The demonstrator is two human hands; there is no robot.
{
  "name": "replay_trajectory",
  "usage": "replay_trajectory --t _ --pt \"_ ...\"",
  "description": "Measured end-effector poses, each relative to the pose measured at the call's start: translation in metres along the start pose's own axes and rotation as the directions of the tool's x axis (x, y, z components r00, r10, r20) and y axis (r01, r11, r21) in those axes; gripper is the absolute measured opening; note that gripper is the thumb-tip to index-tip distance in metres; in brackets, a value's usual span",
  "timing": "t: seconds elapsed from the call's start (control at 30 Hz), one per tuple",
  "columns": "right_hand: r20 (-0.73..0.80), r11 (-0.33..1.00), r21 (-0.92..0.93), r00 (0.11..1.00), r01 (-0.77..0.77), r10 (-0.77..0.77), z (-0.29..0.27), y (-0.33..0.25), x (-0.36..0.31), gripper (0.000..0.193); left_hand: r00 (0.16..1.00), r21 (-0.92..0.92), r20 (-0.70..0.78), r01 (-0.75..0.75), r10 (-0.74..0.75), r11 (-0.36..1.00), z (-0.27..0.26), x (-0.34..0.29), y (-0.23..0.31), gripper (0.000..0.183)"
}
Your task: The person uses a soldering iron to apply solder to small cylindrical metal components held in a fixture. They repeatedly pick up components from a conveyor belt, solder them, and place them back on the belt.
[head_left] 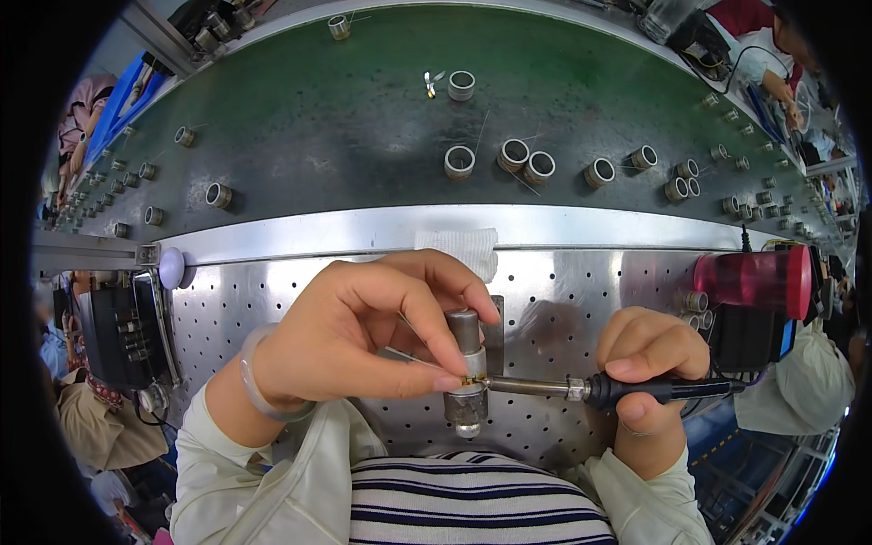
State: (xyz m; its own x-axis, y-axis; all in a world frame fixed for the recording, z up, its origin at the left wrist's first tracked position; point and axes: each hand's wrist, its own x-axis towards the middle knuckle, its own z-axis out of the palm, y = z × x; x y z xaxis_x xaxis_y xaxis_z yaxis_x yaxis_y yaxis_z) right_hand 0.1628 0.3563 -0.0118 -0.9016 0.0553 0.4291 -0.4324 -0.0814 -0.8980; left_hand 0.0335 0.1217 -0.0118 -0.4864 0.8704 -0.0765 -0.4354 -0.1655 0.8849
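Before me a metal cylinder assembly [467, 409] sits on the perforated metal plate, with a darker round post [464, 329] rising behind its collar. My left hand [381, 336] is closed, thumb and forefinger pinched at the collar's left side. A thin wire [406, 355] runs back from that pinch. In my closed right hand [654, 359] is a soldering iron [627, 391] with a black handle, held level. Its metal tip [495, 383] meets the collar close to my left fingertips. Fingers partly hide the contact spot, where small yellowish parts show.
Beyond the plate's raised edge lies a dark green belt [381, 136] bearing several metal rings [460, 162], some with thin wires. A white cloth [459, 247] lies over the edge. At right are a pink container [754, 282] and a few more rings [696, 302]; people work at both sides.
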Motion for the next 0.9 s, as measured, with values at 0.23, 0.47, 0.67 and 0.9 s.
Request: replay_trajectory --t 0.23,0.47,0.67,0.9 --pt "0.026 1.0 -0.001 0.999 0.028 -0.027 -0.003 0.0 0.0 0.028 1.0 0.051 0.017 -0.023 0.022 0.998 0.001 0.001 0.002 0.016" --pt "0.061 0.999 -0.023 0.997 0.037 -0.035 -0.005 0.001 0.001 0.029 1.0 0.044 0.014 -0.012 0.011 0.999 0.001 0.0 0.002 0.015" --pt "0.091 0.998 -0.036 0.995 0.053 -0.049 -0.007 0.001 0.002 0.029 0.994 -0.044 -0.006 0.108 -0.108 0.993 0.004 0.003 0.012 0.032" --pt "0.137 0.992 -0.076 0.987 0.099 -0.088 -0.01 0.0 0.005 0.027 0.984 -0.128 0.023 0.18 -0.178 0.975 0.008 0.005 0.012 0.053"
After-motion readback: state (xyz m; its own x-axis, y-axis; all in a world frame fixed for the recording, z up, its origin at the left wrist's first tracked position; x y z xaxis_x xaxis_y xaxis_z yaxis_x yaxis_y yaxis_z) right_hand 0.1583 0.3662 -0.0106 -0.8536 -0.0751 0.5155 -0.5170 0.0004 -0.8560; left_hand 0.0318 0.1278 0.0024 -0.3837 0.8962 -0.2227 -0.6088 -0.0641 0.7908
